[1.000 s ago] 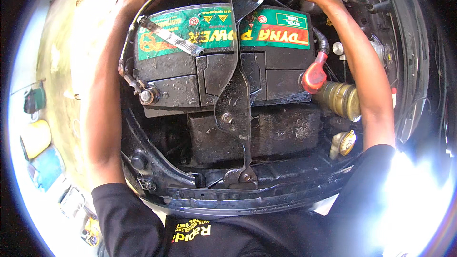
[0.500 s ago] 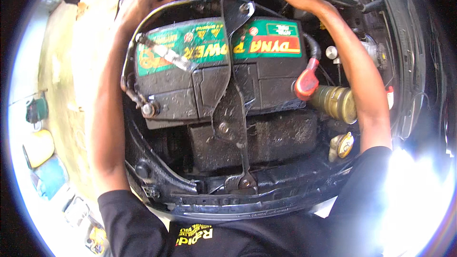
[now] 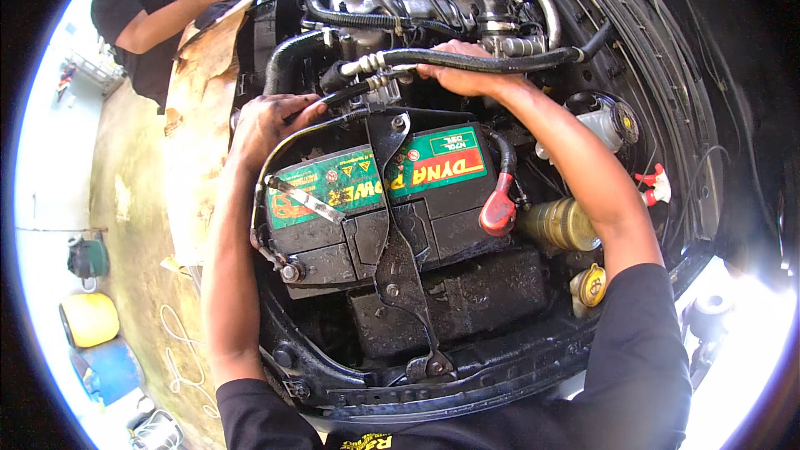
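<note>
"Slim black rubber hose with silver metal fittings [image 3: 348, 92]: in my head view, where is it?"

"Running between both hands' fingers. My left hand [image 3: 271, 127] grasps it; my right hand [image 3: 467, 75] is at its silver end [image 3: 406, 70], fingertips partly hidden, so I can't tell."

"Risk?"

"A loose right hold could let it slip. It looks dark, slanted."

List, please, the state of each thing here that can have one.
Car battery: beneath bracket
Metal hold-down bracket: bolted both ends
Battery clamp: uncovered
Red terminal cover: on
Yellow reservoir cap: closed
Left hand: closed on black hose
Right hand: at hose fittings, grip unclear
</note>
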Available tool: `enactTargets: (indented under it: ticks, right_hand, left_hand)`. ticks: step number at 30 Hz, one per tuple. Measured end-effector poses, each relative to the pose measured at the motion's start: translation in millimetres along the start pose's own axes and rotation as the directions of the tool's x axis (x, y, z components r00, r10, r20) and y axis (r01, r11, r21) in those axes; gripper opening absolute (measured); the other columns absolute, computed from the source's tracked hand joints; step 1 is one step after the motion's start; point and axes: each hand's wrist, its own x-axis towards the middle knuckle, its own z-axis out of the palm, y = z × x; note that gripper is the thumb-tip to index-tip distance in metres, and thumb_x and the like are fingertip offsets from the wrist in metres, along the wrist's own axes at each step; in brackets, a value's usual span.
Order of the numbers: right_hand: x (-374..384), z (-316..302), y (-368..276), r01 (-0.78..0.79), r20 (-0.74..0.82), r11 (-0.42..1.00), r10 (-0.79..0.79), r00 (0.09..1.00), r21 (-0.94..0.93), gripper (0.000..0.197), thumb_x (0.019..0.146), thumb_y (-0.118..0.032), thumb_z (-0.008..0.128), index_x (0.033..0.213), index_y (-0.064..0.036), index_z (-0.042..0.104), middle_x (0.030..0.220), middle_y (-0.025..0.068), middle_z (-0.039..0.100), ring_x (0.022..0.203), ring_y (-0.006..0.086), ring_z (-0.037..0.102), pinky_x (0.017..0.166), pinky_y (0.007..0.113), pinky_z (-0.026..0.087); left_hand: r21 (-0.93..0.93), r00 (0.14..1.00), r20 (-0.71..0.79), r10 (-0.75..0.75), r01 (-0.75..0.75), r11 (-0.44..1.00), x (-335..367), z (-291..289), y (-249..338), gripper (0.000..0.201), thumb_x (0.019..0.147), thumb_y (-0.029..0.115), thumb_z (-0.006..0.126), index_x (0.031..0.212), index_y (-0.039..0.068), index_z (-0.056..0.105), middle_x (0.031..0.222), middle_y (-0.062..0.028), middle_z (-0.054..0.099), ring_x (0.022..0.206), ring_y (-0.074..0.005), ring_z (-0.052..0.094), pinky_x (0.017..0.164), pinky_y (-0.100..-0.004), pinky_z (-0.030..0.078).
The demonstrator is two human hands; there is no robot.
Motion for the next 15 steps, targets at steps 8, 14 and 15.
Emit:
enactTargets:
  ticks: [8, 14, 15]
  right_hand:
    - [-3.6, -16.0, -10.5, 0.004, 0.069, 0.999, -0.001, 0.998, -0.044, 0.034, 0.105, -0.044, 0.065, 0.116, -0.0155, 0.08, 0.101, 0.02, 0.078, 0.099, 0.0446, 0.074, 0.084, 0.055, 0.057]
    - [0.6, 5.3, -13.7, 0.064, -0.056, 0.988, -0.073, 0.996, -0.143, 0.028, 0.105, -0.036, 0.063, 0.115, -0.0175, 0.08, 0.105, 0.0191, 0.078, 0.098, 0.0447, 0.074, 0.082, 0.055, 0.058]
    - [0.5, 1.2, -8.2, 0.051, -0.034, 0.988, -0.057, 0.998, -0.145, 0.026, 0.104, -0.032, 0.062, 0.115, -0.0169, 0.08, 0.104, 0.0184, 0.078, 0.097, 0.0449, 0.074, 0.082, 0.056, 0.058]
  left_hand:
    - [-0.008, 0.999, -0.045, -0.01, 0.01, 1.0, -9.5, -1.6, 0.9, 0.033, 0.1, 0.044, 0.075, 0.11, 0.015, 0.085, 0.1, -0.0133, 0.081, 0.086, -0.0335, 0.079, 0.075, -0.0429, 0.062]
    - [-0.019, 1.0, -0.004, 0.013, -0.013, 1.0, -2.8, 0.0, -2.7, 0.036, 0.101, 0.046, 0.073, 0.113, 0.014, 0.084, 0.1, -0.0161, 0.08, 0.085, -0.0351, 0.078, 0.073, -0.0439, 0.061]
    - [-0.028, 0.999, -0.026, 0.03, -0.03, 0.999, -1.8, 2.8, -3.3, 0.036, 0.101, 0.046, 0.073, 0.113, 0.014, 0.084, 0.099, -0.0163, 0.08, 0.085, -0.035, 0.078, 0.073, -0.044, 0.061]
